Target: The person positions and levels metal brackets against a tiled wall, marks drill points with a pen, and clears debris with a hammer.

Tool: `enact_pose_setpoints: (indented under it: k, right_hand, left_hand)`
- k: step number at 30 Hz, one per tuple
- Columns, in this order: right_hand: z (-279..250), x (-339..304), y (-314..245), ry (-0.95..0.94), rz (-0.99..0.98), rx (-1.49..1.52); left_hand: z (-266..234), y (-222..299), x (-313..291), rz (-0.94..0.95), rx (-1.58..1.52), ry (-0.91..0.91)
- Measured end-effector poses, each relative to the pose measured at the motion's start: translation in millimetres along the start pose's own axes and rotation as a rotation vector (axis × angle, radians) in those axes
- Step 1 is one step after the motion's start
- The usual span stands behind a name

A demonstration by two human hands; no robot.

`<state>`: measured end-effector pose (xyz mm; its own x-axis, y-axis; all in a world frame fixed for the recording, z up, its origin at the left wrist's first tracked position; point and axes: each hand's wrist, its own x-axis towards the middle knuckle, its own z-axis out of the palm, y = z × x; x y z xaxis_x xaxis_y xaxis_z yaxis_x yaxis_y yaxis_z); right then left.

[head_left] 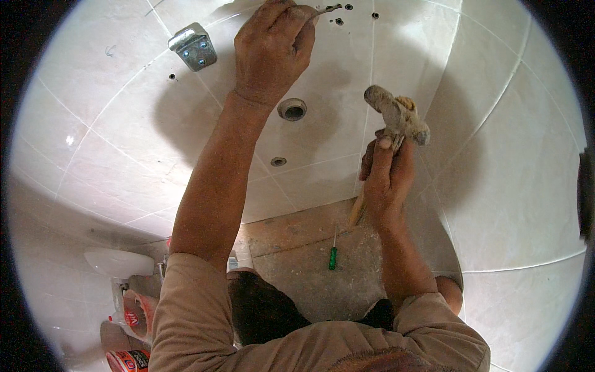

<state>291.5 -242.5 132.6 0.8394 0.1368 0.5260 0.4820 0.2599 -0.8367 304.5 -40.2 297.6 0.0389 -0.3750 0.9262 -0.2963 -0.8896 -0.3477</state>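
At the top of the view, my left hand (274, 53) is closed around a thin, pointed, rod-like piece (328, 9). Its tip reaches toward several small dark holes (339, 21) in the tiled wall; I cannot tell whether it touches. To the right, my right hand (389, 177) grips a worn, dust-caked hammer (396, 115) just under its head, and the wooden handle shows below the fist. A shiny metal bracket (197, 48), fixed with screws, sits on the wall left of my left hand. Between my arms a round pipe opening (292, 110) shows in the tiles.
Lower on the wall is a smaller pipe opening (278, 162). A green-handled screwdriver (333, 255) lies on the dusty floor (297, 279) by my legs. At the left are a white washbasin (121, 263), a reddish bucket (141, 313) and a red-and-black package (128, 359).
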Motion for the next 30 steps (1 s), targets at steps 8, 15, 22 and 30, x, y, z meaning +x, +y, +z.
enact_pose_setpoints:
  k: [8, 15, 22, 30]
  right_hand:
    - [7, 77, -27, -0.009, -0.244, -0.169]
    - [23, 107, -43, 0.048, -0.459, -0.31]
    - [25, 111, -35, 0.074, -0.5, -0.29]
    - [22, 116, -35, 0.071, -0.553, -0.431]
  left_hand:
    - [-3, 9, 2, -0.073, 0.045, -0.03]
    - [2, -2, -2, 0.009, 0.02, 0.013]
    - [1, -1, -3, -0.005, 0.031, -0.021]
    - [0, 9, 0, 0.001, 0.081, -0.014]
